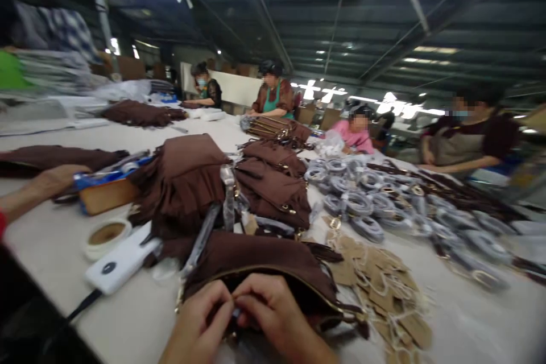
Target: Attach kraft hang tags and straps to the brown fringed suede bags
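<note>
1. Here, the left hand [202, 318] and the right hand [277, 304] are meeting at the mouth of a dark brown soft bag [260, 250] with a gold-toned zip, their fingers pinching a small blue-grey piece [236, 313], too blurred to identify.
2. The bag is lying unzipped on the white bench [55, 256], directly before the person.
3. Brown tags [381, 284] with white strings are lying heaped just right of it.
4. A white rectangular device [117, 267] with a black cord is resting leftward, near a round white roll [91, 251].
</note>
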Motion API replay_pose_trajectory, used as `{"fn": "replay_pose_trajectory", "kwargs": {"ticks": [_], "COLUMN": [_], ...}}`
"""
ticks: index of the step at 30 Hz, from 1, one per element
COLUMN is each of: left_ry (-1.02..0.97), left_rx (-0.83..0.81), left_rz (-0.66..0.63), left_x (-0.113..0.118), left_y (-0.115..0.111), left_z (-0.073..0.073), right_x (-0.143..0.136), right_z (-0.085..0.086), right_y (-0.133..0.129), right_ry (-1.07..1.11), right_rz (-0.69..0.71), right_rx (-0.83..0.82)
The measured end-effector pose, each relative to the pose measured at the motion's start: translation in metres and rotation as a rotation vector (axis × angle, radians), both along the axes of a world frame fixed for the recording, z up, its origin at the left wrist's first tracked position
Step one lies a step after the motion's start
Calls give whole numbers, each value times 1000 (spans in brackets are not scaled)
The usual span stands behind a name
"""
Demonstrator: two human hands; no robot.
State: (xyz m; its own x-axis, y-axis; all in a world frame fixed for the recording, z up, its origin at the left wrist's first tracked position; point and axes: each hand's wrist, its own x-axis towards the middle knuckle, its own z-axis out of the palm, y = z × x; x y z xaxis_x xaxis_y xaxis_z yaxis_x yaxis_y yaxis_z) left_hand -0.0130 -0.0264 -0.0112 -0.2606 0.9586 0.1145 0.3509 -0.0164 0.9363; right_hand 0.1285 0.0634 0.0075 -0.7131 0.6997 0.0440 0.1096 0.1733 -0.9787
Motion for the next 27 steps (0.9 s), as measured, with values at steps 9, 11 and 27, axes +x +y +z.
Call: {"fn": "replay_pose_trajectory", "kwargs": {"ticks": [9,11,27], "left_ry": [41,40,113], "left_rx": [-21,-13,-30], "left_rz": [29,37,100], "left_x": [9,9,15], "left_y": [2,1,0], "left_z": [9,10,7], "right_x": [8,8,9], "right_z": [-4,-5,-8], "right_y": [1,2,2], "right_ry": [12,8,-77], "right_rz": [44,49,107], "right_rx": [-103,-43,543]}}
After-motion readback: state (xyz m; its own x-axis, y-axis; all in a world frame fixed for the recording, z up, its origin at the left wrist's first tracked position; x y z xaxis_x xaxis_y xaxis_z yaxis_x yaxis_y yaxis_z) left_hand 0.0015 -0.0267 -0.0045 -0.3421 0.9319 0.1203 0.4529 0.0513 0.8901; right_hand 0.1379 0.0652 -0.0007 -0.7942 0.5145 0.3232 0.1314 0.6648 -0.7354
